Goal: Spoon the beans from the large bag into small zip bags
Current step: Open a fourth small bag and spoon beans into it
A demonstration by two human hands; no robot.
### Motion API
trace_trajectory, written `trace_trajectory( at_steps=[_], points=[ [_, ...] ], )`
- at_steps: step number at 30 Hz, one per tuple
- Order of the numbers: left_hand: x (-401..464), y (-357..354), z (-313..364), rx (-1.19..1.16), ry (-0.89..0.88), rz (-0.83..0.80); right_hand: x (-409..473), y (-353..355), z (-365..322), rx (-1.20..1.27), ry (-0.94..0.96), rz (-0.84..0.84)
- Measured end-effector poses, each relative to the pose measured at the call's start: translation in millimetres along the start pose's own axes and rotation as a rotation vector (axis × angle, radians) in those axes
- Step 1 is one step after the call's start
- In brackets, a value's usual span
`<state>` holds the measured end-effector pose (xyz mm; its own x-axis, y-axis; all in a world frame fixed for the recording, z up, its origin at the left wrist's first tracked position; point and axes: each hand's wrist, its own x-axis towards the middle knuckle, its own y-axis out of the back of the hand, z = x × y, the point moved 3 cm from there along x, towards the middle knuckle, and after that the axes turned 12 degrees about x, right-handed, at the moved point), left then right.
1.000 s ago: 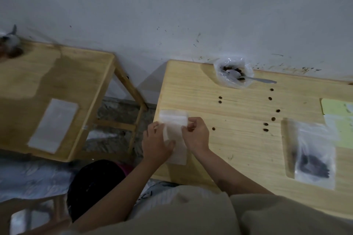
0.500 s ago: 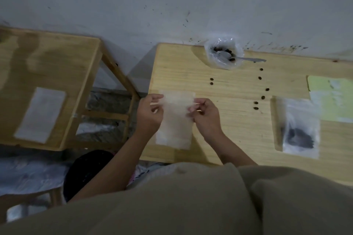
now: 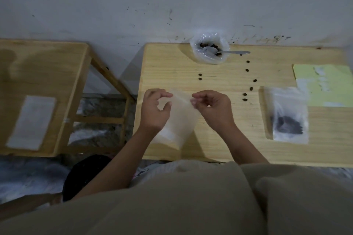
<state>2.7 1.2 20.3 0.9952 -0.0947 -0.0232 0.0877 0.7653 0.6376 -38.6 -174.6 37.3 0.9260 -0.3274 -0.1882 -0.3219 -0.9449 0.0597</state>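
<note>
Between the left hand (image 3: 154, 110) and right hand (image 3: 212, 109), an empty zip bag (image 3: 179, 118) was pinched at its mouth; both lips should be parted evenly before spooning.

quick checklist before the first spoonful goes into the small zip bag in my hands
1. Small clear zip bag held at its top by both hands, left hand, right hand: ok.
2. Its mouth open: cannot tell.
3. It holds no beans yet: ok.
4. Metal spoon in the large clear plastic bag of beans: ok.
5. A hand free for the spoon: not ok.
6. Loose brown beans on the wooden table: not ok.
</note>
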Motion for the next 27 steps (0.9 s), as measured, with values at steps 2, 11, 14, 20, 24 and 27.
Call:
trace_trajectory(
  at_steps=[2, 11, 14, 20, 24, 27],
  points=[
    [-2.0, 0.1, 10.7, -0.015, 0.046, 0.035, -3.7, 2.5, -0.2, -0.001, 0.01, 0.053],
    [-10.0, -13.4, 47.6, -0.238, 0.306, -0.123, -19.2, 8.2, 0.1, 0.044, -0.009, 0.09],
    [-10.7, -15.4, 50.8, -0.388, 0.413, -0.162, -20.8, 11.5, 1.6, 0.06, -0.03, 0.087],
    [-14.6, -18.7, 55.9, -0.463, 0.487, -0.192, -23.9, 16.6, 6.9, 0.139, -0.112, 0.035],
    [-17.8, -21.2, 55.9, -0.436, 0.548, -0.164, -27.3, 17.4, 6.9, 0.085, -0.057, 0.053],
    [-16.8, -20.0, 54.7, -0.428, 0.576, -0.187, -29.1, 18.2, 6.8, 0.086, -0.032, 0.073]
  ],
)
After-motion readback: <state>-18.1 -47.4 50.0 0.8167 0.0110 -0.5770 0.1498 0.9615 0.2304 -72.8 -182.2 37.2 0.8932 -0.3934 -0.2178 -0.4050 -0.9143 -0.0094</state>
